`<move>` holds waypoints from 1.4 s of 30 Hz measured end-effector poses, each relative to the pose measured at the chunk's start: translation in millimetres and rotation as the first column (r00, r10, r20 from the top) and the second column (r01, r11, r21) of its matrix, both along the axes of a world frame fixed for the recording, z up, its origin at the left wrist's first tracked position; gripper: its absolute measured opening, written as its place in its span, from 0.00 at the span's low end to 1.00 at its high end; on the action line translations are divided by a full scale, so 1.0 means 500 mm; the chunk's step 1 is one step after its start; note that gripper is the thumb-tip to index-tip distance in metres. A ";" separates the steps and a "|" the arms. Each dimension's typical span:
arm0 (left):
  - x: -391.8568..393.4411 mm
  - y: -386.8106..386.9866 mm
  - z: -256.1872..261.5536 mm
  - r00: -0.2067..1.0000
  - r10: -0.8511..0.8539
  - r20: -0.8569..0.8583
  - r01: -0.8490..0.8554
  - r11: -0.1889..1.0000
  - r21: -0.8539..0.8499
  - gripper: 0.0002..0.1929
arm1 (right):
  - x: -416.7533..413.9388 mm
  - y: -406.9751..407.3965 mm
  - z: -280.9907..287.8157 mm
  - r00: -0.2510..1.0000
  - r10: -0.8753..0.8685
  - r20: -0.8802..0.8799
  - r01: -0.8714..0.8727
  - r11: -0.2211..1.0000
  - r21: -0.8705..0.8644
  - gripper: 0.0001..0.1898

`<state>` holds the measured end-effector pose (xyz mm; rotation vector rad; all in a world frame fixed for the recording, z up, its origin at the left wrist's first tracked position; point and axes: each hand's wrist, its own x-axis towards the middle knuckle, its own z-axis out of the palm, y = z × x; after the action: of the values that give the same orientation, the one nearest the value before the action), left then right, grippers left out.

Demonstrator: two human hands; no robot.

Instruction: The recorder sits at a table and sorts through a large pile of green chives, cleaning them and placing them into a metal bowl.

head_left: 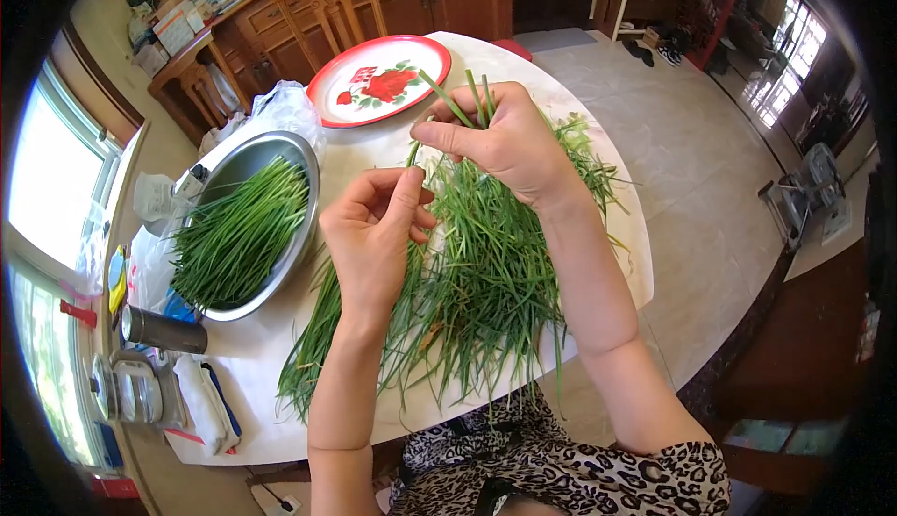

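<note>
Several green stalks, probably Chinese chives (474, 99), are gripped in my right hand (490, 137), their cut ends pointing up past the fingers. My left hand (378, 225) is just below and to the left, thumb and forefinger pinching a thin green stalk (412, 154) that reaches up to the right fingertips. Under both hands a large loose heap of chives (490, 270) spreads over the table (270, 383). A narrower bundle of chives (315, 348) lies partly behind my left forearm. At the left, a steel basin (309, 228) holds neatly aligned chives (242, 235).
A red-rimmed enamel tray (438, 81) with painted flowers lies at the table's far side. Plastic bags (287, 106) sit behind the basin. A dark cylindrical canister (165, 330), glass containers (137, 386) and a folded white cloth (200, 397) are at the left. Wooden chairs (333, 15) stand beyond.
</note>
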<state>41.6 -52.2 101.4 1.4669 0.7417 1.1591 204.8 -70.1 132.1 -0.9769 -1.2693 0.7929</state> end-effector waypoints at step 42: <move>0.022 0.024 0.006 0.910 -0.257 0.325 0.385 0.815 -0.433 0.15 | 0.075 0.006 -0.008 0.960 -0.184 0.210 0.166 0.981 0.100 0.07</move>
<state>52.8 -40.1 104.3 0.9450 0.5273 0.7938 242.0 -67.2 127.9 -1.1156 -1.3706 0.5020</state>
